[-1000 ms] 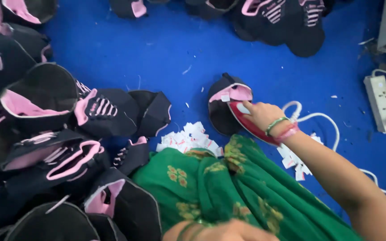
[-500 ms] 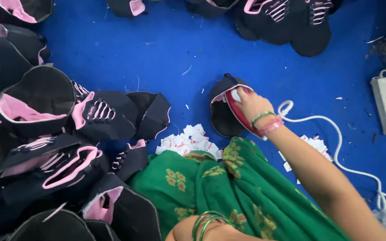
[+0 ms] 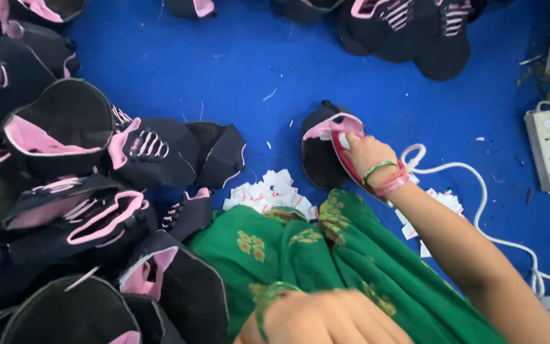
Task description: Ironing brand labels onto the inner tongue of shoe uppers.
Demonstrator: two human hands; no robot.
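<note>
My right hand, with green and pink bangles at the wrist, grips a small red iron. The iron rests against the pink-lined edge of a black shoe upper that lies on the blue floor. A white cord runs from the iron toward the right. My left hand sits low at the bottom edge above my green patterned garment. It has a green bangle, and its fingers are hidden.
A pile of small white labels lies by my knee, with more labels to the right. Several black and pink shoe uppers are heaped on the left and along the top. A white power strip lies at the right edge.
My right hand has slid the iron a little left along the upper's pink edge. My left hand has come further into view at the bottom.
</note>
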